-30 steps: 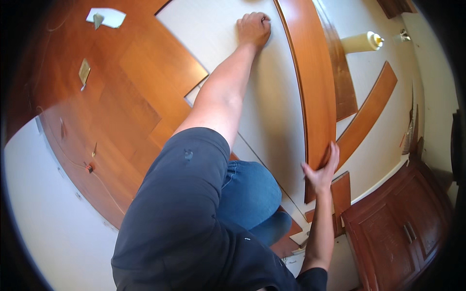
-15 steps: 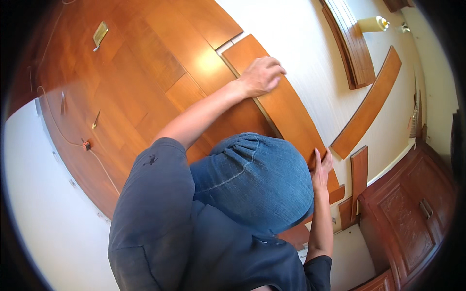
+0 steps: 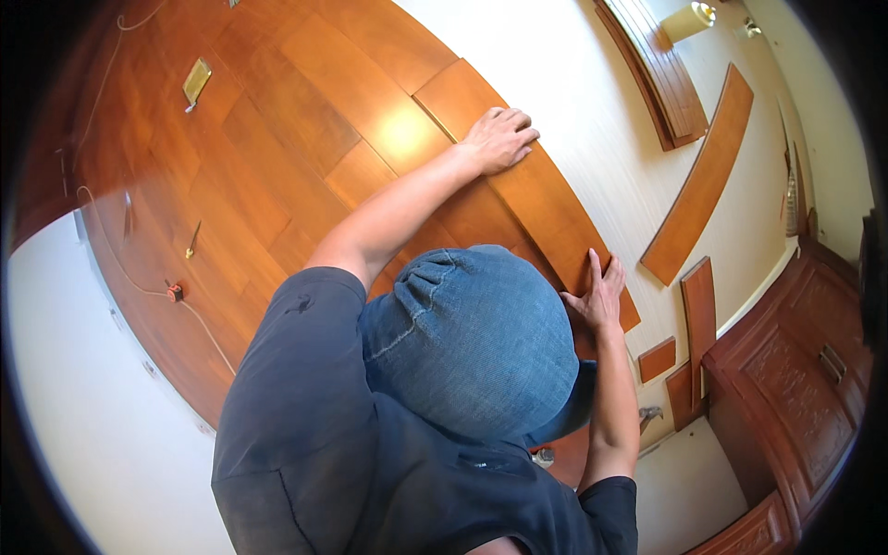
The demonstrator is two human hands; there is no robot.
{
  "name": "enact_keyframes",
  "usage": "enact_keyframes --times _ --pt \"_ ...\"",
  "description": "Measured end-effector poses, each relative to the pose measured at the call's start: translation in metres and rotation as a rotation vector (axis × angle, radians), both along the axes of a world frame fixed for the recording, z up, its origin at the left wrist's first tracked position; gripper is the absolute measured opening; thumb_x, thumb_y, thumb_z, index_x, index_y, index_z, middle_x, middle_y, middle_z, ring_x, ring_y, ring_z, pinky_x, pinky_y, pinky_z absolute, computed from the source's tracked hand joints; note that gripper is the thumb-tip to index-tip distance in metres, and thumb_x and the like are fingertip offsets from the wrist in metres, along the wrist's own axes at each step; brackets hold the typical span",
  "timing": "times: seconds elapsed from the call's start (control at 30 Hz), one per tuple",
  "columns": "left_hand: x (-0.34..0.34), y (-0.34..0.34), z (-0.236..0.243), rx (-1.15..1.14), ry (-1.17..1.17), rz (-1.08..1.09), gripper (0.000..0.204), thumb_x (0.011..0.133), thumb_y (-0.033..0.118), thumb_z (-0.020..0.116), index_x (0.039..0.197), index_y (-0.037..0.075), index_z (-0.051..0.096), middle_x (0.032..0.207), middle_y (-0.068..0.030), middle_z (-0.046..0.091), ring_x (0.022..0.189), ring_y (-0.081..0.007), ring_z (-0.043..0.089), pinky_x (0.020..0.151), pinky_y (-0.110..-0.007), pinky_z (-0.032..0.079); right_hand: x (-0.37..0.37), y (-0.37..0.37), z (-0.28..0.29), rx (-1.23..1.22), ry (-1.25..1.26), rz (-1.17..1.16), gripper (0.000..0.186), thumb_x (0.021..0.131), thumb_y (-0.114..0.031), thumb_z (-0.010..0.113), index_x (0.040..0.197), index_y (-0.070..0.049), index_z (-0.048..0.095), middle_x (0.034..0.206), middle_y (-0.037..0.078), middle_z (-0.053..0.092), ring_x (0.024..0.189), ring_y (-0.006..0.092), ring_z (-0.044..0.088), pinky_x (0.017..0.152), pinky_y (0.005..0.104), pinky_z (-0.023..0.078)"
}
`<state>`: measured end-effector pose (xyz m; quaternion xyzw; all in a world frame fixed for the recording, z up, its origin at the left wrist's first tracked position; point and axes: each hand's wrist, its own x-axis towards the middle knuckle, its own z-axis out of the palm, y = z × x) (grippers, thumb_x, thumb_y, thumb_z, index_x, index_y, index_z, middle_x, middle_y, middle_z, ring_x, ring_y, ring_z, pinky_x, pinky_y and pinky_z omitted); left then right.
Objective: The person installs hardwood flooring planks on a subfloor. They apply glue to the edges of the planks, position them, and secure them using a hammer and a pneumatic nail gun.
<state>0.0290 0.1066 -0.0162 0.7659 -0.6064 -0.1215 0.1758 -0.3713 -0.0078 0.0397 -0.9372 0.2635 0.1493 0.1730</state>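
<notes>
Wooden floor (image 3: 277, 120); long plank (image 3: 538, 202) points upper left.

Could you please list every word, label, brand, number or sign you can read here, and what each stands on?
No text can be read in this view.
Pale mark on the dark shirt: too small to read.
Dark mark on the left sleeve: no letters can be made out.
Plank under the left hand: no lettering visible.

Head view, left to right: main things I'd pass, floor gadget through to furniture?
Small orange-red gadget on the floor → left hand → right hand → short wood offcut → dark red-brown cabinet.
</notes>
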Motion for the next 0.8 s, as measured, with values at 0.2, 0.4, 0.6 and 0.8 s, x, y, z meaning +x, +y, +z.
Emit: enact_keyframes --times 0.2,0.4,0.6,0.8 --pt "0.001 0.005 -0.002 -0.011 -0.083 -0.008 0.034 0.104 0.033 0.06 0.135 0.019 0.064 0.136 -0.0068 0.059 0.134 -0.0247 0.053 0.115 -0.046 0.039 -0.001 -0.001 -0.011 0.01 -0.006 -0.018 0.114 0.07 -0.043 0.095 0.163 -0.015 0.037 0.163 0.033 0.03 0.149 0.0497 0.032 0.123 0.0584 0.029" --pt "-0.003 0.0 -0.022 -0.103 -0.123 0.007 0.034 0.102 0.029 0.063 0.135 0.02 0.065 0.136 -0.0084 0.059 0.134 -0.0266 0.052 0.114 -0.049 0.039 -0.017 -0.015 -0.027 0.045 -0.125 -0.127 0.078 0.094 -0.038 0.077 0.157 -0.006 0.044 0.16 0.026 0.042 0.145 0.045 0.042 0.122 0.053 0.035" --pt "-0.002 -0.008 -0.051 -0.221 -0.119 0.008 0.032 0.092 0.019 0.073 0.124 0.022 0.072 0.132 -0.0027 0.061 0.129 -0.0259 0.055 0.106 -0.049 0.043 -0.118 -0.06 -0.058 -0.072 -0.283 -0.666 0.043 0.105 -0.026 0.06 0.139 0.001 0.06 0.137 0.027 0.061 0.131 0.0447 0.056 0.114 0.047 0.044" --pt "-0.006 -0.002 -0.03 -0.091 -0.205 -0.033 0.038 0.102 0.028 0.059 0.139 0.023 0.063 0.139 -0.0047 0.058 0.14 -0.0267 0.048 0.116 -0.05 0.034 -0.154 -0.098 -0.058 -0.466 -0.304 -1.007 0.053 0.102 -0.034 0.061 0.142 0.0 0.058 0.151 0.025 0.052 0.142 0.0439 0.044 0.12 0.0533 0.034"
